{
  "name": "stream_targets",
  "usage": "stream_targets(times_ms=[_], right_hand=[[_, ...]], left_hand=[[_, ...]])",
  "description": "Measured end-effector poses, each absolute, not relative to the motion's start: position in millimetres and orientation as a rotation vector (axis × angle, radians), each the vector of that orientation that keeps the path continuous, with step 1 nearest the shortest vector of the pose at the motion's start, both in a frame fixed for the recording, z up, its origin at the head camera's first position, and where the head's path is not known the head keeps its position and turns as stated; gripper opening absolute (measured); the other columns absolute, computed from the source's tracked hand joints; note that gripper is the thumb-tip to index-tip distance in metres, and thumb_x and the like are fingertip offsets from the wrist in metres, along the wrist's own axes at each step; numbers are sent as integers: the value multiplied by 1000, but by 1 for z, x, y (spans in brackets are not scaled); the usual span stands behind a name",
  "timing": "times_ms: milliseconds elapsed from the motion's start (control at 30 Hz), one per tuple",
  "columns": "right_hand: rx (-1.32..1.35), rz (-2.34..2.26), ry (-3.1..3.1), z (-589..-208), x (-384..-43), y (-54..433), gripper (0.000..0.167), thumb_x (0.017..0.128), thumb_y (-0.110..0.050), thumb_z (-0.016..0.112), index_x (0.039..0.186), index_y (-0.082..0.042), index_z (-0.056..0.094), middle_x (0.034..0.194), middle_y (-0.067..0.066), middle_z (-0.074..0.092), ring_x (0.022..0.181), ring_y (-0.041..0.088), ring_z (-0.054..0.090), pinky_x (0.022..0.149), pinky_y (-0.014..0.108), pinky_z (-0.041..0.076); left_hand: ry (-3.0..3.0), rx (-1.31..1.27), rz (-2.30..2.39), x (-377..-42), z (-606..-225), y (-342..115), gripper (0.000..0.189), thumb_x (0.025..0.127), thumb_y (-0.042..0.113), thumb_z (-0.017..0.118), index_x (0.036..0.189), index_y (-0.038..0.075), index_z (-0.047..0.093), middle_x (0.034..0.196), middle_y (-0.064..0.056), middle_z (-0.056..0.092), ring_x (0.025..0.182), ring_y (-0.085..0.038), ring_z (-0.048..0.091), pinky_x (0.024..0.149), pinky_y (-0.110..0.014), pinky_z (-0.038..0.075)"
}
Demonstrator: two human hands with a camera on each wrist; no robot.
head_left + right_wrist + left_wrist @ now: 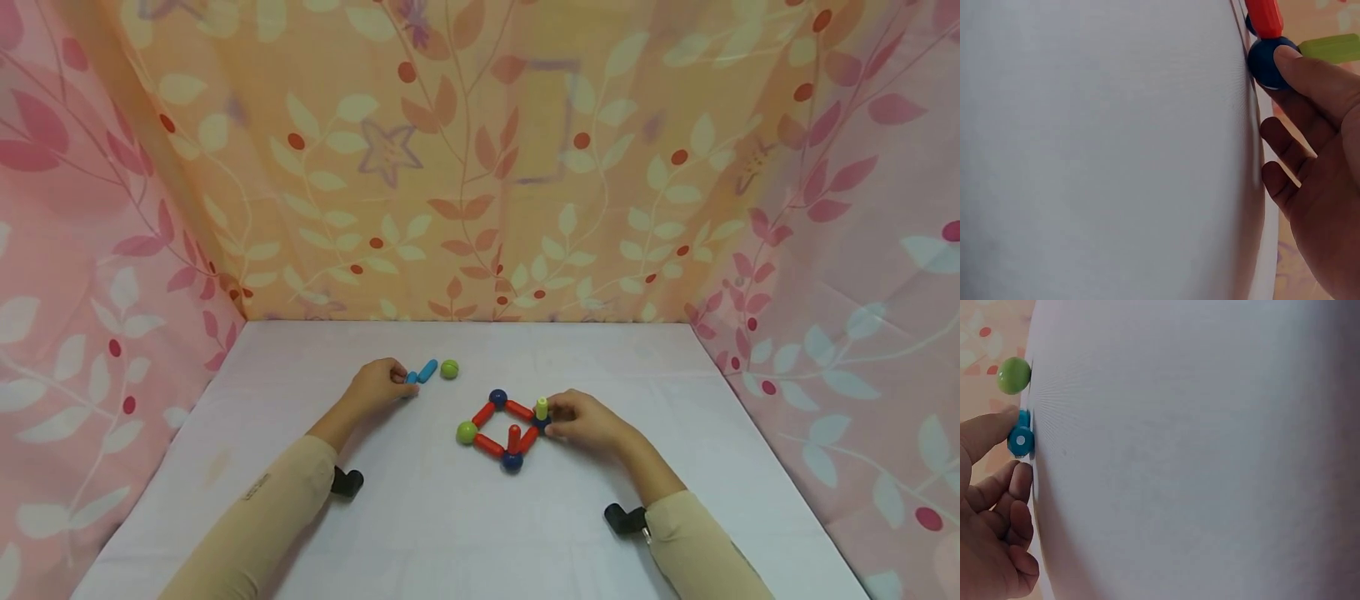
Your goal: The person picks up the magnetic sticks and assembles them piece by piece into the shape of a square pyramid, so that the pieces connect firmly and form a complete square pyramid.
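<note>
My left hand (377, 385) has thumb and forefinger around the near end of a blue magnetic rod (1020, 441). A second blue rod (427, 371) lies just beyond it, beside a loose green ball (449, 369). My right hand (588, 419) pinches a dark blue ball (1269, 62) at the right corner of a four-sided frame. Red rods (489, 446) form its sides, with dark blue balls (512, 462) and one green ball (467, 432) at the other corners. From the held ball a yellow-green rod (542, 407) stands upright; another red rod (513, 437) rises from the near ball.
A white cloth covers the table (450, 533). Floral curtains enclose it, with an orange one (465, 167) at the back and pink ones (75, 333) at the sides. Black wrist devices (347, 482) stick out from both sleeves.
</note>
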State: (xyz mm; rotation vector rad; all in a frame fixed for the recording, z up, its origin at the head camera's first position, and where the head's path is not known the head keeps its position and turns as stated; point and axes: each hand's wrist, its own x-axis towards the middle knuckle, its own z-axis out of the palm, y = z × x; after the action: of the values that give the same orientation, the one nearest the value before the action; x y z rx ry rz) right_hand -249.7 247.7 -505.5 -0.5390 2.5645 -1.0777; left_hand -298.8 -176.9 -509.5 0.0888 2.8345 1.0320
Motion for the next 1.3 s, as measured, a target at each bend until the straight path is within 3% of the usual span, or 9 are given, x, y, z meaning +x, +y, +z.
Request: stream_targets(times_ms=[300,733,1000,1300], right_hand=[[-643,-1063,2534,-502,-256,246,34,92,-21,78,124,-17,70,117,3,65,110,21,58,102,48,45],[-598,-1052,2528,-498,-258,242,34,93,-18,76,125,-15,70,119,5,65,115,23,59,107,53,43],[-570,-1023,2595,-499,-247,240,35,94,-16,75,128,-15,70,125,5,67,121,29,57,110,58,40],[-489,-1012,2711,-501,-234,232,32,93,-11,75,124,-13,71,122,7,69,119,29,59,108,57,42]], left_hand=[[2872,56,903,-296,-501,-176,30,87,29,77,105,6,74,92,-3,70,85,-20,62,77,-38,47],[2854,91,1070,-283,-497,-175,26,92,23,73,112,6,72,97,-5,70,89,-22,63,79,-37,51],[2806,277,1164,-260,-483,-152,26,93,22,73,115,10,69,110,-4,71,95,-23,58,80,-37,50],[2678,536,1252,-239,-478,-121,19,89,22,78,106,19,69,99,9,70,97,-22,56,80,-35,48]])
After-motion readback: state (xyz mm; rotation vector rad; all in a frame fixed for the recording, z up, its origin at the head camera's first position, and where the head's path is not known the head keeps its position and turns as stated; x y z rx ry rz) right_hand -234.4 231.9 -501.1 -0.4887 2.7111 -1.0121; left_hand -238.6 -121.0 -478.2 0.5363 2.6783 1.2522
